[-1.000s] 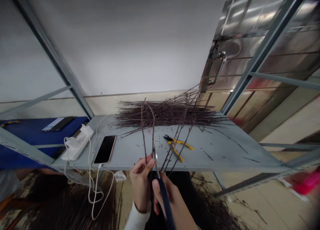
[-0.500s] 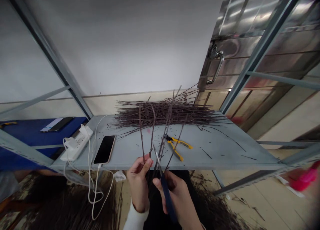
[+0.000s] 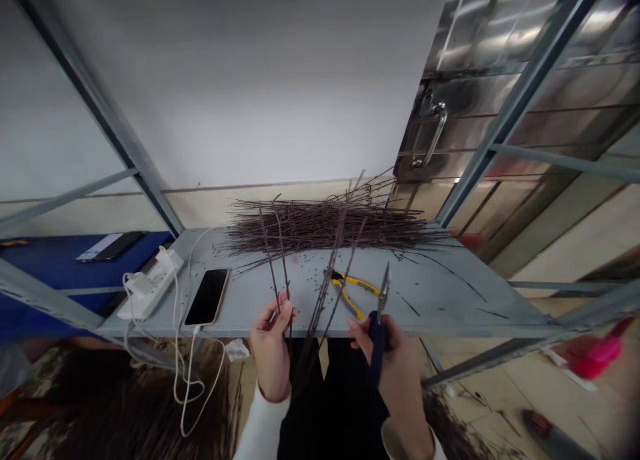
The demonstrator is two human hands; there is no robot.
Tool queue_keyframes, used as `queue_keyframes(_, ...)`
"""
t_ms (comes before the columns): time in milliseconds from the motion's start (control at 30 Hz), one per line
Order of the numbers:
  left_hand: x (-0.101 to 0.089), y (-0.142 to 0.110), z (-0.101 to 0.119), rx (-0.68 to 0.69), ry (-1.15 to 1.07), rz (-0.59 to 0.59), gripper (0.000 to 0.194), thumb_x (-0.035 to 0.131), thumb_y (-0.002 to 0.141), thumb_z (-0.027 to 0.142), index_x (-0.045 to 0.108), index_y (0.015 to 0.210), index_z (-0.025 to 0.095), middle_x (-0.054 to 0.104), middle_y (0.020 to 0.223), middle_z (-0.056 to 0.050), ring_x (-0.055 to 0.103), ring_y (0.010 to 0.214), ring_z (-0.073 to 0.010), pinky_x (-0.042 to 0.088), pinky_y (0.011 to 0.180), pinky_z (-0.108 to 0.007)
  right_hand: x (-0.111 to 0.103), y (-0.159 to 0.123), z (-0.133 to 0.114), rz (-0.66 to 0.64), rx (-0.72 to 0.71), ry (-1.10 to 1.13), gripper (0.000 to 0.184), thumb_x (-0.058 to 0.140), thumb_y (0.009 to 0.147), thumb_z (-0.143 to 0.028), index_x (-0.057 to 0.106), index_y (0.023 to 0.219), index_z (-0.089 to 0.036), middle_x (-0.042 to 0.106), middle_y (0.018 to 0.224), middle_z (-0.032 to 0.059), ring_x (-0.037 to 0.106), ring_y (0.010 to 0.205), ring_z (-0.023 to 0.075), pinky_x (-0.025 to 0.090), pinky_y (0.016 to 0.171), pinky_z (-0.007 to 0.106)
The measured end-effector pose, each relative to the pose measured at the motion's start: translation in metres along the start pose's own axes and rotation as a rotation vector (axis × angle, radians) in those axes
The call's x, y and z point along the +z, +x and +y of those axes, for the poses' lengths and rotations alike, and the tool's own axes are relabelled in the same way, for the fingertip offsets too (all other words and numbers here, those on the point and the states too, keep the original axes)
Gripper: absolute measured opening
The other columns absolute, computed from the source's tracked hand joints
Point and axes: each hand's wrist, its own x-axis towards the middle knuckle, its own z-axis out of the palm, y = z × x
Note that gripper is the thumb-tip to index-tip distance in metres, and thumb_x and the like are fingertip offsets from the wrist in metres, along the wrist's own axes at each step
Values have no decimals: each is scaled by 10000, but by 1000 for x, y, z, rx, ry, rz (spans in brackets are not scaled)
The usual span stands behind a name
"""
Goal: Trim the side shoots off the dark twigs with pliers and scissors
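Observation:
My left hand (image 3: 273,340) is closed on a thin dark forked twig (image 3: 277,260) that stands upright in front of the shelf. My right hand (image 3: 395,353) is closed on the dark blue handle of a pair of cutters (image 3: 379,320) whose blades point up. Between the hands hang several more thin dark twigs (image 3: 330,287), slanting up toward the shelf; what holds them is hidden. A large pile of similar twigs (image 3: 330,223) lies at the back of the grey metal shelf (image 3: 450,300). Yellow-handled pliers (image 3: 353,290) lie on the shelf just beyond my hands.
A phone (image 3: 207,297) on a white cable and a white power strip (image 3: 147,283) lie at the shelf's left end. Slanted metal frame bars rise on both sides. A steel door with a handle (image 3: 433,130) stands at right. Twig litter covers the floor below.
My right hand has pulled the cutters away from the twigs, out to the right, blades now up. My left hand has shifted slightly left with its forked twig.

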Motion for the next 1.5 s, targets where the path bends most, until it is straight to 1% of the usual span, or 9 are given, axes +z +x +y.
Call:
queue_keyframes(133,3,7,2,34,0,-1,309,865,449,222,737,716,135,712,720,-26,584,541,-85,476,581,-219,6,8,9,42,-66,-2,419,681,669,-597,530,737,-212,682,699,64,646,659,219,501,670,320)
queue_keyframes(300,8,11,5,43,-14,-23,307,856,469,225,739,737,134,706,727,-19,592,558,-85,474,600,-225,30,16,21,-146,-78,99,411,690,676,-567,535,771,-198,713,805,92,674,765,237,511,745,347)
queue_keyframes(433,8,13,3,47,-9,-38,313,863,471,233,736,739,132,713,747,-20,585,543,-74,477,591,-215,52,21,26,-266,-58,178,429,700,656,-564,523,749,-184,667,752,53,650,726,215,508,712,340)
queue_keyframes(633,8,13,0,46,8,-58,338,863,487,267,731,765,128,714,741,-24,605,569,-93,494,628,-233,68,20,20,-256,3,303,420,756,631,-479,469,742,-194,620,684,-7,640,683,188,489,668,302)
queue_keyframes(800,4,21,1,147,99,-148,311,815,601,331,737,842,151,720,800,-18,606,631,-93,486,678,-223,70,19,11,-276,93,514,421,790,613,-427,465,757,-201,659,707,-5,675,714,202,513,708,320)
queue_keyframes(900,-1,33,2,172,205,-278,269,769,677,346,735,874,165,715,792,-7,610,693,-99,473,730,-211,68,21,3,-317,116,605,415,804,594,-412,474,742,-209,670,687,-8,682,693,209,526,698,330)
queue_keyframes(1033,-6,48,2,88,254,-474,244,785,655,354,730,782,153,712,796,-36,640,789,-160,490,778,-264,64,28,-3,-296,38,575,388,814,578,-392,506,726,-207,645,638,-24,651,615,183,514,628,309)
queue_keyframes(1267,-13,44,-9,-77,277,-669,419,859,538,280,726,923,183,730,990,-80,665,877,-215,507,815,-323,61,42,-5,-219,-54,511,339,797,595,-379,548,723,-189,552,631,-49,546,574,125,458,578,264)
queue_keyframes(1500,-17,35,-23,-32,310,-563,324,830,572,302,745,843,146,756,823,-64,665,764,-184,510,747,-275,61,45,1,-223,-27,546,344,786,619,-382,536,761,-193,577,658,-38,576,611,140,469,599,271)
